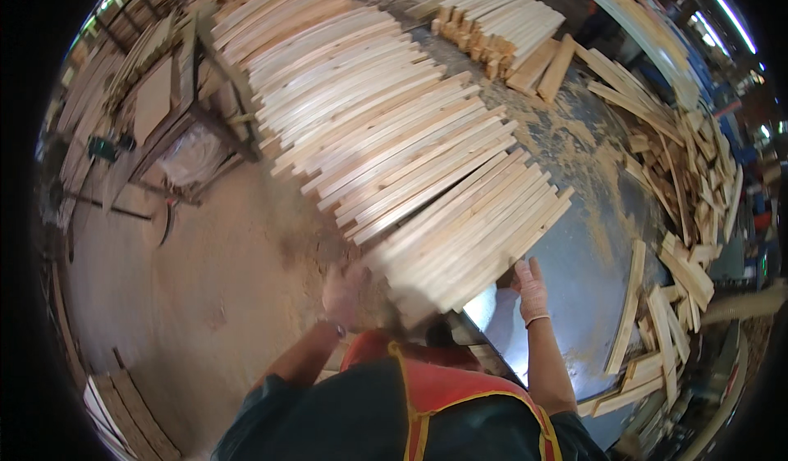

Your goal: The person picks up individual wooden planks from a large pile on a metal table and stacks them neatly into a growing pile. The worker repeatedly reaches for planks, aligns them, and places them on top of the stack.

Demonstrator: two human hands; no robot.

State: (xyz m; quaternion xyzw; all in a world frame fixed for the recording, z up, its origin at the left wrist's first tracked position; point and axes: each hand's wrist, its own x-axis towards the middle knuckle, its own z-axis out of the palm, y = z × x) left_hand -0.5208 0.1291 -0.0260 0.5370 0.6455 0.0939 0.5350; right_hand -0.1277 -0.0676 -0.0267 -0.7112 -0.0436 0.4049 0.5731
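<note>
A long row of pale wooden strips (394, 133) lies side by side on a dark metal table, running from in front of me to the far end. A narrow dark gap splits off the nearest group of strips (472, 231). My right hand (532, 290), in what looks like a light glove, is upright beside the nearest strip with its fingers stretched out. Whether it touches the wood I cannot tell. Off the left ends of the near strips is my left hand (345, 295), smeared by motion, its fingers not readable. The near-left strip ends are blurred too.
Sawdust covers parts of the metal tabletop (566, 256). At the far right stands a stack of short strips (501, 22). Loose offcuts (677, 284) pile along the right edge. To the left are a wooden stand (193, 91) and a dusty floor (222, 297).
</note>
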